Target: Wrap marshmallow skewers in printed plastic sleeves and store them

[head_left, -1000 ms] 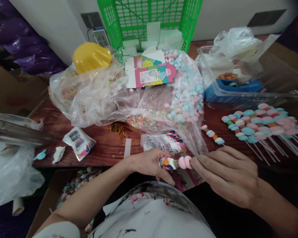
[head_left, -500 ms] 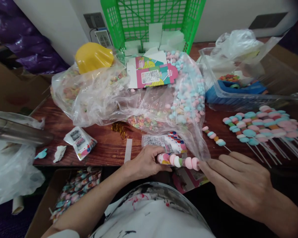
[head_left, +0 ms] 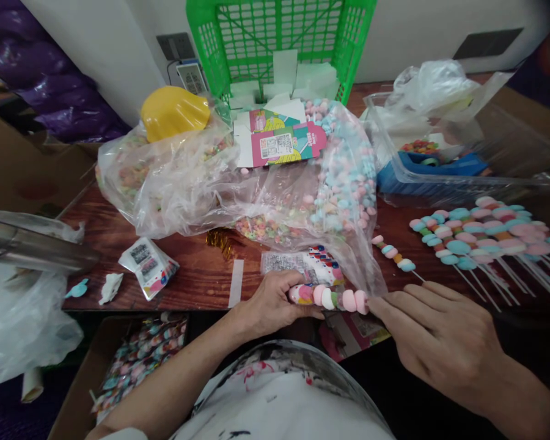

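So the held candy skewer point(head_left: 332, 298) is on the near side of the printed carton point(head_left: 286, 146), a bit to its right, lying roughly sideways between two bare hands. Left hand point(head_left: 275, 304) has its thumb and fingers closed on the colorfully printed end, and the right hand point(head_left: 444, 336) has its fingertips pinched together on the other end, right by the pink pieces. Pink, white and green bits show along the middle. The carton itself sits on top of clear plastic bagging point(head_left: 178, 189) full of little candies, with the green crate point(head_left: 279, 30) right behind it and a yellow bowl-shaped thing point(head_left: 174, 113) off to its left. Over to the carton's right there's a clear tub point(head_left: 449, 180) with blue stuff inside, then nearer and further right a pile of candy skewers point(head_left: 490, 232), plus a lone skewer point(head_left: 394, 253) between that pile and the bagging. Near side and left of the carton, you've got gold ties point(head_left: 220, 243), a white strip point(head_left: 235, 283) and a stack of printed cards point(head_left: 147, 267), all on the wooden table point(head_left: 192, 269).
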`<state>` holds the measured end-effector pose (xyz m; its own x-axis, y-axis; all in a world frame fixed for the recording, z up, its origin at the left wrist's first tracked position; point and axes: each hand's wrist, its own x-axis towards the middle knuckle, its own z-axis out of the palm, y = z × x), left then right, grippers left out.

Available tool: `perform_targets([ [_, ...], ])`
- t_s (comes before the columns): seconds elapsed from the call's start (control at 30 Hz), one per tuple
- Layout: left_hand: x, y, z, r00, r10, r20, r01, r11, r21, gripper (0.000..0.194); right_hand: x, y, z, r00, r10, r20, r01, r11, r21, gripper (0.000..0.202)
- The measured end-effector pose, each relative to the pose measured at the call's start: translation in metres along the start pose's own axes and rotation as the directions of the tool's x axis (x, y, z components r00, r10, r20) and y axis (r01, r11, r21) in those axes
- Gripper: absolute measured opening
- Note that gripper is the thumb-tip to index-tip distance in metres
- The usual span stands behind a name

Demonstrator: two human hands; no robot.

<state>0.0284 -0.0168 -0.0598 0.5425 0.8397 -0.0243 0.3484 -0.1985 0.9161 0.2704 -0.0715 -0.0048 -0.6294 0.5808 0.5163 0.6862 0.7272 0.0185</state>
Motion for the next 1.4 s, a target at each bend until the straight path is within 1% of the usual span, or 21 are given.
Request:
perform_targets([
  [0.1,-0.001,-0.004,0.001,0.998,0.014,-0.058,-0.017,0.998,-0.062,0.036,-0.002,0.001,0.001,0.998,0.056,0.006,-0.056,0.998,0.026,0.023],
  [0.2,-0.001,-0.007,0.000,0.997,0.059,-0.049,-0.059,0.998,0.001,0.036,-0.003,0.001,0.001,1.000,0.027,0.013,-0.027,0.999,0.018,0.025],
  [0.33,0.002,-0.004,0.000,0.995,0.094,0.018,-0.096,0.987,0.127,0.038,-0.001,0.000,0.002,0.999,-0.030,0.035,0.030,1.000,0.000,0.026],
  [0.5,0.004,0.001,0.002,0.985,0.107,0.136,-0.126,0.982,0.138,0.038,0.001,-0.001,0.003,0.995,-0.086,0.043,0.086,0.996,0.002,0.024],
  [0.6,0.006,0.001,0.002,0.979,0.122,0.165,-0.145,0.980,0.133,0.037,0.004,-0.003,0.006,0.993,-0.113,0.039,0.112,0.993,0.020,0.023],
  [0.7,0.007,0.001,0.003,0.974,0.130,0.186,-0.156,0.978,0.138,0.038,0.008,-0.007,0.012,0.994,-0.105,0.041,0.104,0.994,0.026,0.023],
  [0.77,0.007,0.000,0.004,0.972,0.133,0.196,-0.165,0.973,0.161,0.039,0.010,-0.008,0.017,0.994,-0.094,0.058,0.093,0.995,0.029,0.024],
  [0.83,0.007,0.000,0.004,0.970,0.133,0.203,-0.171,0.968,0.185,0.040,0.013,-0.006,0.020,0.990,-0.111,0.081,0.109,0.994,0.030,0.024],
  [0.97,0.005,0.002,0.002,0.966,0.103,0.239,-0.154,0.967,0.204,0.041,0.017,0.002,0.019,0.984,-0.123,0.131,0.124,0.992,-0.001,0.025],
  [1.1,0.004,0.006,0.000,0.957,0.091,0.276,-0.147,0.971,0.188,0.035,0.018,0.006,0.018,0.982,-0.102,0.158,0.104,0.995,-0.001,0.026],
  [1.17,0.004,0.007,0.002,0.953,0.079,0.294,-0.132,0.977,0.166,0.032,0.017,0.004,0.021,0.977,-0.103,0.189,0.099,0.995,0.034,0.027],
  [1.27,0.006,0.009,0.006,0.947,0.032,0.318,-0.079,0.988,0.136,0.030,0.016,-0.003,0.028,0.968,-0.102,0.229,0.082,0.992,0.096,0.021],
  [1.4,0.011,0.012,0.011,0.938,0.047,0.343,-0.062,0.998,0.031,0.023,0.017,-0.011,0.042,0.958,-0.104,0.269,0.056,0.982,0.178,0.015],
])
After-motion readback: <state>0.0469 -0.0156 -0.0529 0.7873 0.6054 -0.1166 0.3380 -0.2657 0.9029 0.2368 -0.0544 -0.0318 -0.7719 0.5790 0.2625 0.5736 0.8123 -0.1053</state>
